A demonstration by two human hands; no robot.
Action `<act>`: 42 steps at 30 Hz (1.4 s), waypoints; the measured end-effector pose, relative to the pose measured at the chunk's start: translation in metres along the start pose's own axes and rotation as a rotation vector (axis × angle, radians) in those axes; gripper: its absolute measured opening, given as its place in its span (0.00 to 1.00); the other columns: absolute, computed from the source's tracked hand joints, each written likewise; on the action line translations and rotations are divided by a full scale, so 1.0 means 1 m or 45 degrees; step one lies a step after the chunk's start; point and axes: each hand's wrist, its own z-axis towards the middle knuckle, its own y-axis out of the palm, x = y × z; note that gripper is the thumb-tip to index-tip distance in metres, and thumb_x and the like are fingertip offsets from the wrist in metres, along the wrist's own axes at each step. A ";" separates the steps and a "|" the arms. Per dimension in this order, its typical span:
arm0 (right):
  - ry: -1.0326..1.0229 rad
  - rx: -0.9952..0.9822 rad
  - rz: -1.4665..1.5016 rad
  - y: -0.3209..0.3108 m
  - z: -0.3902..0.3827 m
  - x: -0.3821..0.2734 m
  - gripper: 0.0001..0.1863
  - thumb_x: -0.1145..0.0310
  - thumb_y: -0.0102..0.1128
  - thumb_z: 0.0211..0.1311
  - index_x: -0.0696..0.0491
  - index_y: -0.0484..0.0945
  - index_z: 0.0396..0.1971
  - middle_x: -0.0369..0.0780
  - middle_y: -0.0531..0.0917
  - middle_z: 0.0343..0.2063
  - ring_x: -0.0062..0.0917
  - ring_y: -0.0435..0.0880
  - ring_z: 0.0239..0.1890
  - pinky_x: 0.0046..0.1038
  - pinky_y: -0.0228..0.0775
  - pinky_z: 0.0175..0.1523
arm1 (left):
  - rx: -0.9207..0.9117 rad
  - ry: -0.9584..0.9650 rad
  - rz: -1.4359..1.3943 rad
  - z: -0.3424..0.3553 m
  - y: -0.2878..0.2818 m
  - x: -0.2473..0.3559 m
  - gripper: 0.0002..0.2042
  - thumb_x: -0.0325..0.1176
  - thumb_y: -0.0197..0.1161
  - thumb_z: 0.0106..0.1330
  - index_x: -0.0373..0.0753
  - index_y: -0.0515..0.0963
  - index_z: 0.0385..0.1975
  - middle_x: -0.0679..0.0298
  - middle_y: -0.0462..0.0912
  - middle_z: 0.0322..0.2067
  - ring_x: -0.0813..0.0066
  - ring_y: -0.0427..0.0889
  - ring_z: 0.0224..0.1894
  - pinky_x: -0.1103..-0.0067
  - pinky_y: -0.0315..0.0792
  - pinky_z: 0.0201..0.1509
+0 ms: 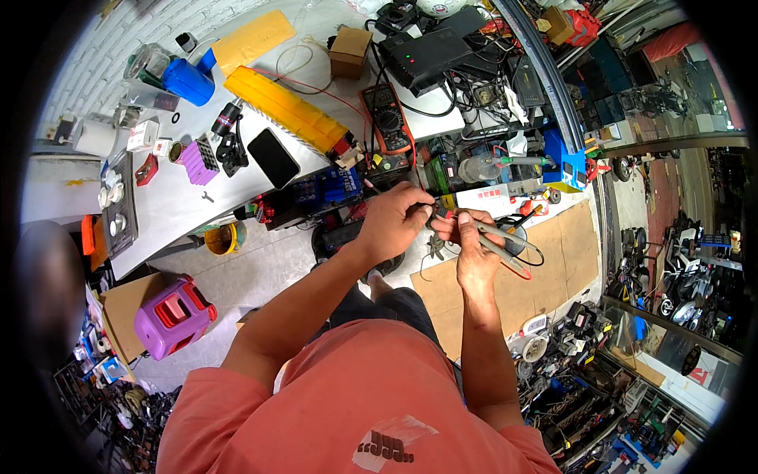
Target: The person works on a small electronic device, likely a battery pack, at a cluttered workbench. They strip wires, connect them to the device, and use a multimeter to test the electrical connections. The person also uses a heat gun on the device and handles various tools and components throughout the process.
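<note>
My right hand (477, 254) is closed around a pair of grey test probes (496, 242), whose red and black leads loop out to its right. Close beside it, the fingers of my left hand (397, 221) are pinched together. A small dark and red piece (444, 211) shows between the two hands; its kind cannot be made out, and my fingers partly hide it. Beyond my hands, on the workbench, lies an orange-and-black multimeter (387, 117) with a red lead running from it.
A long yellow battery-like pack (288, 110) and a black phone (273, 158) lie on the white workbench (185, 225). A black box with lit lamps (426, 59) stands at the back. A purple plastic stool (174, 316) is at lower left, and cardboard (545, 261) covers floor at right.
</note>
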 end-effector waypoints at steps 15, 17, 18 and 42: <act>-0.380 0.049 -0.345 0.000 0.002 0.015 0.04 0.77 0.59 0.73 0.62 0.80 0.38 0.40 0.86 0.29 0.20 0.82 0.30 0.24 0.76 0.38 | -0.145 -0.045 0.133 0.006 -0.006 0.010 0.06 0.30 0.68 0.68 0.34 0.84 0.34 0.59 0.82 0.30 0.69 0.85 0.24 0.72 0.75 0.29; -0.390 0.045 -0.356 0.000 0.002 0.014 0.04 0.77 0.59 0.73 0.62 0.80 0.38 0.40 0.86 0.29 0.19 0.82 0.30 0.24 0.76 0.37 | -0.144 -0.048 0.127 0.006 -0.006 0.010 0.06 0.30 0.68 0.68 0.34 0.84 0.34 0.59 0.82 0.30 0.70 0.86 0.24 0.73 0.75 0.29; -0.392 0.046 -0.366 0.000 0.002 0.013 0.04 0.77 0.59 0.73 0.62 0.80 0.38 0.40 0.86 0.29 0.19 0.82 0.30 0.24 0.76 0.37 | -0.146 -0.049 0.128 0.007 -0.006 0.009 0.06 0.30 0.68 0.68 0.34 0.84 0.34 0.59 0.82 0.31 0.70 0.86 0.24 0.73 0.75 0.28; -0.347 0.002 -0.284 0.006 -0.005 0.001 0.06 0.76 0.58 0.75 0.64 0.79 0.43 0.43 0.87 0.34 0.23 0.89 0.36 0.24 0.81 0.42 | -0.191 -0.170 0.017 0.010 -0.012 0.019 0.06 0.29 0.70 0.65 0.35 0.83 0.37 0.60 0.84 0.33 0.65 0.83 0.32 0.73 0.74 0.37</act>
